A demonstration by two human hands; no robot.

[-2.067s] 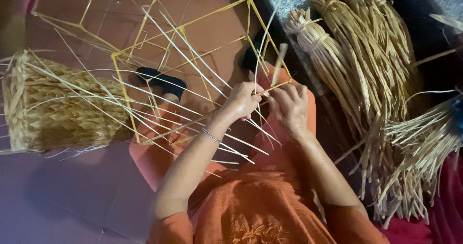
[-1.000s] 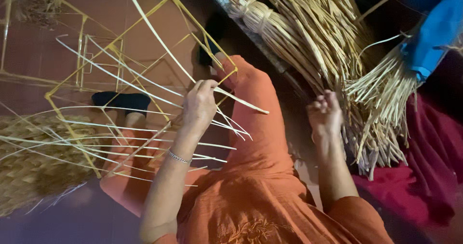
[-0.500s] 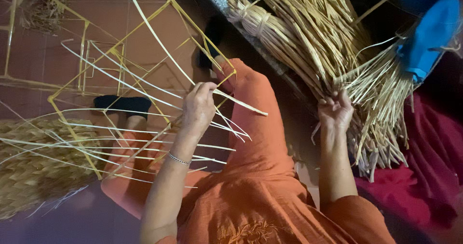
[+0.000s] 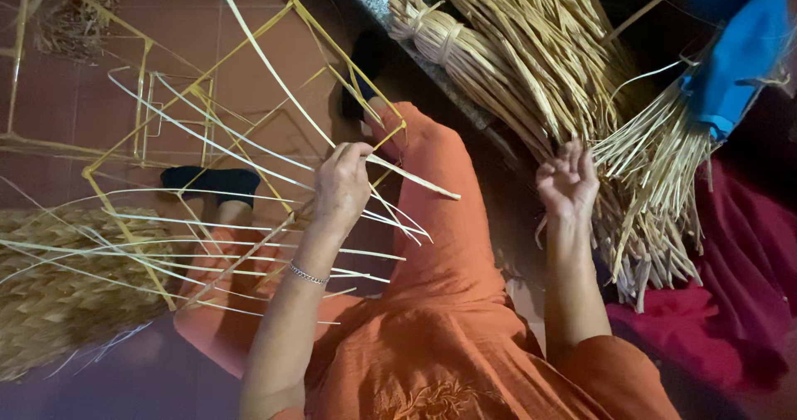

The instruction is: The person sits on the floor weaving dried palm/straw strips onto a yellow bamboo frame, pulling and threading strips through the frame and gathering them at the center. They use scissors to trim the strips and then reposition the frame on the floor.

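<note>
The left hand (image 4: 342, 189) pinches a pale, flat cane strip (image 4: 411, 179) against the yellow wire frame (image 4: 249, 38) resting over the knee. The right hand (image 4: 569, 183), fingers spread and holding nothing, touches the loose straw-coloured cane bundle (image 4: 531, 63) beside the leg.

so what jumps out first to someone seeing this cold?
The big tied bundles of pale straw at top right, with the right hand spread open against the loose strands below them. At centre, the left hand pinches thin strips on a yellow wire frame resting over orange-clad knees. A woven straw piece sits at far left.
</note>
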